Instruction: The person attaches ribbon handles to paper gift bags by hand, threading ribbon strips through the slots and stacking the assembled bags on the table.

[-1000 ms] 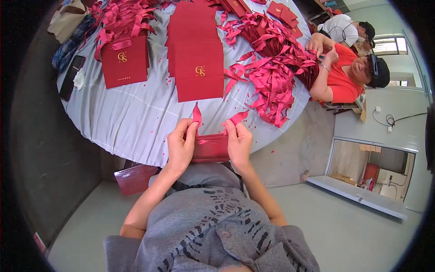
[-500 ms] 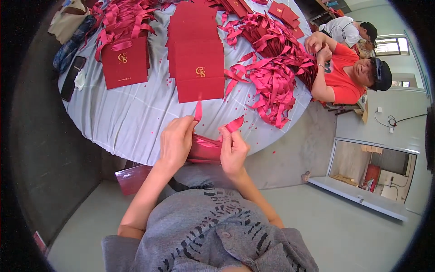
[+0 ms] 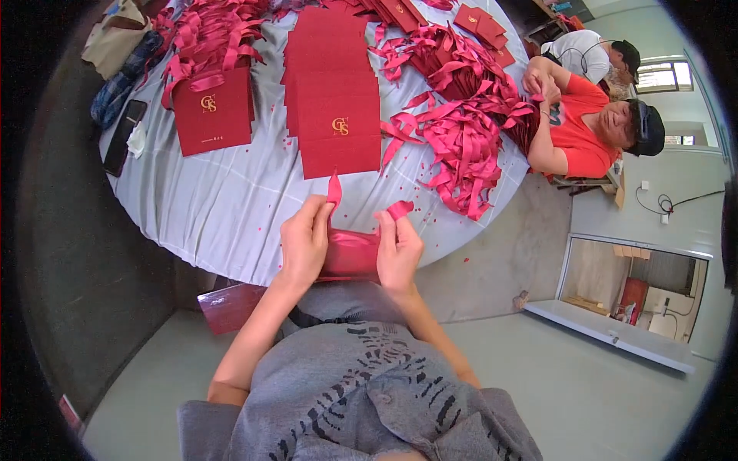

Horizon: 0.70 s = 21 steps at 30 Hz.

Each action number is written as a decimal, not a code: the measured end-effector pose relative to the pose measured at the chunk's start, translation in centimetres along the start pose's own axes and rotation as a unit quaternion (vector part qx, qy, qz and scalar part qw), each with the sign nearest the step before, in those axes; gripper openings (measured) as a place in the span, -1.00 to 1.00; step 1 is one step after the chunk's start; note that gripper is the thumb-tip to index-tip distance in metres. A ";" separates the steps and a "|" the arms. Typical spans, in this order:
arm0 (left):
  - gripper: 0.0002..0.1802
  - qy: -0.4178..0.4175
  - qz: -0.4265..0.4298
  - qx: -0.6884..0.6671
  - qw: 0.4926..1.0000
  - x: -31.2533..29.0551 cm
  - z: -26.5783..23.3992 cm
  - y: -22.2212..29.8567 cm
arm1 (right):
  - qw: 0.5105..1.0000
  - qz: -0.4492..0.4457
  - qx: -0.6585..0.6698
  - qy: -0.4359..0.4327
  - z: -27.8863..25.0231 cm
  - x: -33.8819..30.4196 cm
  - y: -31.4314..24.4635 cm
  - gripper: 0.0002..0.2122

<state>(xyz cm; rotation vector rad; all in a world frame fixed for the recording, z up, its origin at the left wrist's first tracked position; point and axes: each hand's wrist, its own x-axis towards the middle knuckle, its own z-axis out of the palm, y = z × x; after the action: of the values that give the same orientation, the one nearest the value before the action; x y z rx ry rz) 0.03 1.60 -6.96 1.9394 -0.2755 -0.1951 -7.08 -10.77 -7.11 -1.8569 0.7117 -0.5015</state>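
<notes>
Both hands are over the near table edge, on either side of a dark red paper bag [image 3: 347, 266] with a glossy pink-red ribbon [image 3: 354, 240] along its top. My left hand [image 3: 305, 242] pinches one ribbon end, whose tip stands up above the fingers. Opposite it, my right hand [image 3: 399, 250] is closed on the other ribbon end [image 3: 400, 208], which curls out to the right. Just beyond lies a fanned stack of flat red bags [image 3: 338, 157] with gold print. The lower part of the held bag is partly hidden against my lap.
Finished-looking red bags with ribbons [image 3: 214, 123] lie at the left, near a dark phone [image 3: 123, 142] and a crumpled tissue [image 3: 136, 141]. A heap of ribboned bags [image 3: 465, 150] covers the right side of the white-covered round table [image 3: 207, 207]. A co-worker in a red shirt [image 3: 580, 127] sits there.
Both hands stay pinched on the ribbon ends. The ribbon and bag between them have shifted slightly, with more of the bag's flat face showing. The right ribbon end sticks out less.
</notes>
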 end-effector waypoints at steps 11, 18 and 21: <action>-0.27 -0.247 0.321 0.266 0.875 -1.2 1.8 -4.6 | 0.979 0.066 -0.114 -0.155 0.3 5.4 6.2 -0.81; -0.14 -0.280 0.304 0.286 0.865 -1.1 2.1 -5.6 | 0.923 -0.254 -0.285 -0.037 0.7 5.9 7.4 -0.85; -0.12 -0.288 0.295 0.301 0.860 -1.0 2.1 -5.7 | 0.989 -0.008 -0.134 -0.061 0.8 6.2 7.0 -0.78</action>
<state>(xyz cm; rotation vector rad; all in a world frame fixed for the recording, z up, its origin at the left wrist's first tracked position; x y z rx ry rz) -0.94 2.10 -12.99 2.2511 -1.4558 -0.3000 -3.68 -16.40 -13.85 -2.1266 0.7086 -0.3096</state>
